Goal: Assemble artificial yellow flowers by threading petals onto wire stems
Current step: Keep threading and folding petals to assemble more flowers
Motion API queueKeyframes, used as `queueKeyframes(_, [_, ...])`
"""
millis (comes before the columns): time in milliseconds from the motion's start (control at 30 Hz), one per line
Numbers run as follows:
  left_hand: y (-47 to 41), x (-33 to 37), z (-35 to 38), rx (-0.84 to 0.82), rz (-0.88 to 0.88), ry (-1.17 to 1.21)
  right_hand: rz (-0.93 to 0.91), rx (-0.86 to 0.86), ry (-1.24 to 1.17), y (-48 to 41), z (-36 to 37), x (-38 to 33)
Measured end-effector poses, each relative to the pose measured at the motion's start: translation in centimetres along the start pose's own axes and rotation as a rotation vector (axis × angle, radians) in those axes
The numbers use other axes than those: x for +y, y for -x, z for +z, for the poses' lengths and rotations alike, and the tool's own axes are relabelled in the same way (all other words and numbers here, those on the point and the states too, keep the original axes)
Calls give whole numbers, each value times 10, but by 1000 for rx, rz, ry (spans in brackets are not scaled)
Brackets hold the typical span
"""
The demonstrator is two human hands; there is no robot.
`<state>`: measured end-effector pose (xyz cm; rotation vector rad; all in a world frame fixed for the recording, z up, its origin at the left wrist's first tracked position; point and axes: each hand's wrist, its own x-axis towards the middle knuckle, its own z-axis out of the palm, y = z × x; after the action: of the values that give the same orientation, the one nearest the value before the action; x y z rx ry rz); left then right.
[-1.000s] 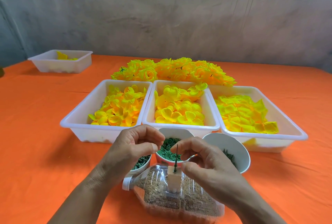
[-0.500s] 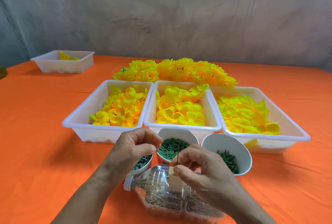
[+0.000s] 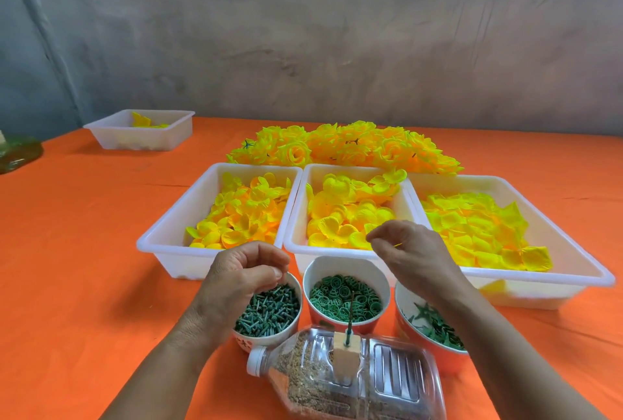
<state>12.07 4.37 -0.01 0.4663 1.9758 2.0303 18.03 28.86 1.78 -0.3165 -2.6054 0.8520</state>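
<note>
now left hand (image 3: 242,271) and right hand (image 3: 409,247) hover, fingers curled; whether pinching anything, unclear.

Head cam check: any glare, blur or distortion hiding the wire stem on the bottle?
Head view: soft even light, faint shadows; bottle shows small glints, wire stem reads clearly; right hand slightly soft; wide-angle splays the outer trays.

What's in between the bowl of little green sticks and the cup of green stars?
The cup of green rings sits between the bowl of green sticks and the cup of green stars, as the head view shows.
</note>
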Motion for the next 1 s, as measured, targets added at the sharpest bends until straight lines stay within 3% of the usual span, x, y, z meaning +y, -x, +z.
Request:
queueKeyframes(300, [-40,0,-30,279,32,-76,84,-177,465,-52,36,30])
queueKeyframes(500, [-81,-1,-44,364,51,-260,-161,-354,675,-58,35,36])
queueKeyframes(633, [-110,-2,-41,396,49,-571,-283,-415,755,-62,36,44])
queueKeyframes(833, [-152,-7,-32,228,29,-1130,-249,-370,741,-60,39,48])
queueKeyframes(1000, [-177,-22,-23,58,-156,-1393,-272,-378,767,-62,40,50])
